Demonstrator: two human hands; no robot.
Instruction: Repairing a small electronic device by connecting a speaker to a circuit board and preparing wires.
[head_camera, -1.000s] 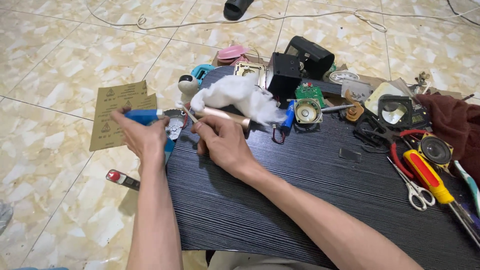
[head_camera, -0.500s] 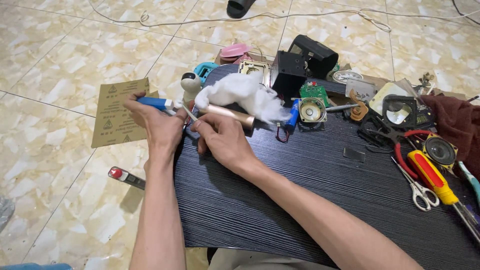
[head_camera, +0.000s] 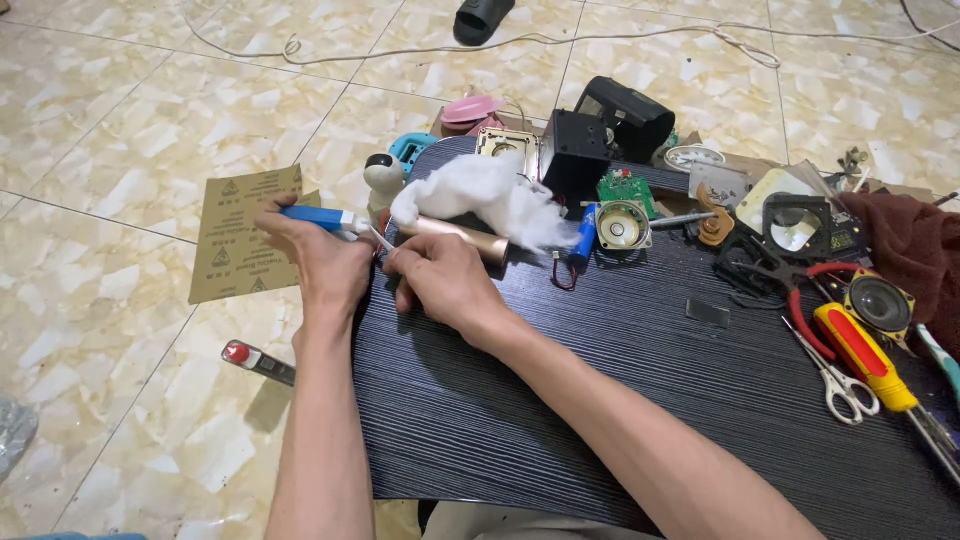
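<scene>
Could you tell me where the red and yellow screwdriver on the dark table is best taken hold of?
By the thick handle of the screwdriver, from above: it lies flat, slanting toward the right edge of the table, with scissors close on its left.

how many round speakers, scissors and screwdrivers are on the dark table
round speakers: 2, one silver and one black
scissors: 1
screwdrivers: 1, red and yellow handle
total: 4

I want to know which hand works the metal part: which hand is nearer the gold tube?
Right. The right hand lies against the gold tube, just below it. The left hand sits further off to its left, holding a blue-handled tool.
</scene>
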